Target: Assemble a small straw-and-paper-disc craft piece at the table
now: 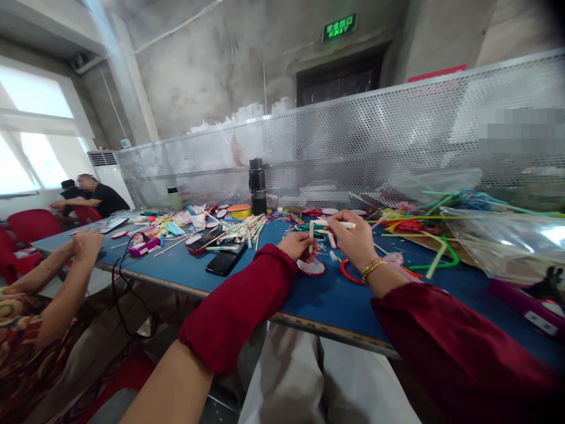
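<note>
My left hand [298, 244] rests on the blue table [326, 297] and pinches a short white stick [311, 232] held upright. My right hand [353, 238], with a gold bracelet at the wrist, is raised just to the right and grips another white stick [342, 224] lying level. Both arms wear dark red sleeves. Under my left hand lies a small round red-rimmed disc [312, 268], and a red ring [348, 274] lies beside my right wrist.
A black phone [225, 262], a black flask [257, 185], piles of sticks and coloured straws [424, 227] and clear plastic bags [507, 241] crowd the table. A perforated metal screen [353, 141] stands behind. A person's hands [86, 242] rest at the left; other people sit far left.
</note>
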`<state>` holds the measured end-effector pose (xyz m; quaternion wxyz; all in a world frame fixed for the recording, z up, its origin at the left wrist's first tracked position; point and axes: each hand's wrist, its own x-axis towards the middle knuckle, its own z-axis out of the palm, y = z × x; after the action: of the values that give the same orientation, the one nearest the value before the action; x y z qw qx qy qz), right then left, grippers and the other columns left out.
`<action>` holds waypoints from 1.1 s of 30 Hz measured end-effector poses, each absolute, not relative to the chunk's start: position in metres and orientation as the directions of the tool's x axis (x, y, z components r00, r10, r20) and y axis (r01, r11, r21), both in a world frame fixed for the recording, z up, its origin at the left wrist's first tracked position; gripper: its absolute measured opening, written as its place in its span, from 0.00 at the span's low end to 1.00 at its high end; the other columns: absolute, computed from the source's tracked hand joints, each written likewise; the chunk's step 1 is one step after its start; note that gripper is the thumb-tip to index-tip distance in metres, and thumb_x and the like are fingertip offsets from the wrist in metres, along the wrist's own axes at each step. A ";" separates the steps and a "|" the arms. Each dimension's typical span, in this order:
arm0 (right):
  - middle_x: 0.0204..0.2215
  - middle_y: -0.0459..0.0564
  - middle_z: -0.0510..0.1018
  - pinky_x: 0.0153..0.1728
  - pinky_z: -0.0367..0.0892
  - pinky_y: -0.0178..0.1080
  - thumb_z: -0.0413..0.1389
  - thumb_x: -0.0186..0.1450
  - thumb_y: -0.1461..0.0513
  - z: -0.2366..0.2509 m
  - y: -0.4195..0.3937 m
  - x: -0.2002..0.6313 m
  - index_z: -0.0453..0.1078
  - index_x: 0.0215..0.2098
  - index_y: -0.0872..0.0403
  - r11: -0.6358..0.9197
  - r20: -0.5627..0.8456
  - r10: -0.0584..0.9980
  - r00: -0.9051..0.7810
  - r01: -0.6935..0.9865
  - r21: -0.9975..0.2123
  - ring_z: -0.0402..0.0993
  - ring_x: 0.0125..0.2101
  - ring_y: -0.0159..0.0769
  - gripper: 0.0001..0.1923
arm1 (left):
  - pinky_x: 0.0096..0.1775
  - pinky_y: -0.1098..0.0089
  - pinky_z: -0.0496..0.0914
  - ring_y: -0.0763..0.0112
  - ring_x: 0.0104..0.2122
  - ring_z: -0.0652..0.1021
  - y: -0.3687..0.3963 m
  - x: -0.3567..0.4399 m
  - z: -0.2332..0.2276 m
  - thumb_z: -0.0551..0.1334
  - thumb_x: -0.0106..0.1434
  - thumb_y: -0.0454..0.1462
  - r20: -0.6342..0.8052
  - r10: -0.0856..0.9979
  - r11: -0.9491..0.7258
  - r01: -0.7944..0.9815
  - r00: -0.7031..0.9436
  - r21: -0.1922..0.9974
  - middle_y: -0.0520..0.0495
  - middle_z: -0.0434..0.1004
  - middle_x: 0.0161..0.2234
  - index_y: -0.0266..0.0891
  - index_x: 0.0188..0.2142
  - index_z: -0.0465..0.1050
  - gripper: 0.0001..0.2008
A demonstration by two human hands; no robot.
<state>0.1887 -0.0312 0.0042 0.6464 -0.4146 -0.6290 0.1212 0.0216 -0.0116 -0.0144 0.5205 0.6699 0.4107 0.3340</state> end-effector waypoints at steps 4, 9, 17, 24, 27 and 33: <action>0.23 0.47 0.76 0.29 0.65 0.40 0.58 0.60 0.58 0.005 -0.031 0.188 0.71 0.25 0.51 0.626 0.710 0.683 0.170 0.365 -0.689 0.71 0.27 0.37 0.08 | 0.34 0.71 0.72 0.74 0.23 0.76 -0.012 0.022 -0.014 0.56 0.72 0.39 0.014 0.897 -0.116 0.205 0.441 0.972 0.52 0.73 0.25 0.36 0.32 0.68 0.12; 0.24 0.47 0.77 0.30 0.65 0.40 0.58 0.60 0.58 0.006 -0.032 0.188 0.71 0.25 0.51 0.612 0.701 0.686 0.195 0.367 -0.701 0.72 0.28 0.37 0.07 | 0.35 0.70 0.72 0.74 0.23 0.76 -0.015 0.022 -0.011 0.52 0.73 0.36 0.016 0.901 -0.125 0.224 0.433 0.966 0.53 0.72 0.24 0.36 0.32 0.67 0.12; 0.24 0.47 0.77 0.30 0.66 0.40 0.58 0.60 0.58 0.005 -0.031 0.189 0.71 0.26 0.51 0.622 0.708 0.675 0.206 0.358 -0.697 0.71 0.27 0.37 0.07 | 0.35 0.71 0.72 0.75 0.23 0.76 -0.015 0.022 -0.012 0.53 0.73 0.37 0.012 0.900 -0.121 0.222 0.436 0.967 0.53 0.73 0.24 0.37 0.33 0.67 0.12; 0.23 0.47 0.77 0.29 0.65 0.40 0.58 0.60 0.58 0.004 -0.029 0.190 0.71 0.26 0.51 0.615 0.711 0.668 0.219 0.374 -0.694 0.71 0.27 0.37 0.07 | 0.33 0.71 0.72 0.74 0.22 0.76 -0.013 0.022 -0.013 0.53 0.73 0.37 0.017 0.900 -0.119 0.208 0.435 0.971 0.53 0.72 0.23 0.36 0.33 0.67 0.11; 0.23 0.47 0.77 0.30 0.65 0.40 0.58 0.60 0.58 0.002 -0.027 0.191 0.71 0.26 0.51 0.620 0.715 0.666 0.213 0.375 -0.689 0.72 0.27 0.37 0.07 | 0.33 0.71 0.72 0.73 0.23 0.76 -0.010 0.021 -0.013 0.56 0.72 0.38 0.020 0.896 -0.119 0.196 0.443 0.973 0.53 0.73 0.24 0.36 0.33 0.68 0.10; 0.23 0.47 0.77 0.30 0.64 0.40 0.57 0.60 0.58 0.005 -0.031 0.190 0.71 0.25 0.51 0.605 0.712 0.662 0.233 0.395 -0.691 0.71 0.26 0.37 0.07 | 0.33 0.70 0.72 0.73 0.22 0.76 -0.008 0.021 -0.014 0.52 0.73 0.36 0.027 0.899 -0.129 0.204 0.437 0.970 0.52 0.73 0.24 0.36 0.33 0.67 0.12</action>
<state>0.1897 -0.0308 0.0051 0.6552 -0.4328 -0.6108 0.1018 0.0206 -0.0083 -0.0137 0.5169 0.6719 0.4105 0.3360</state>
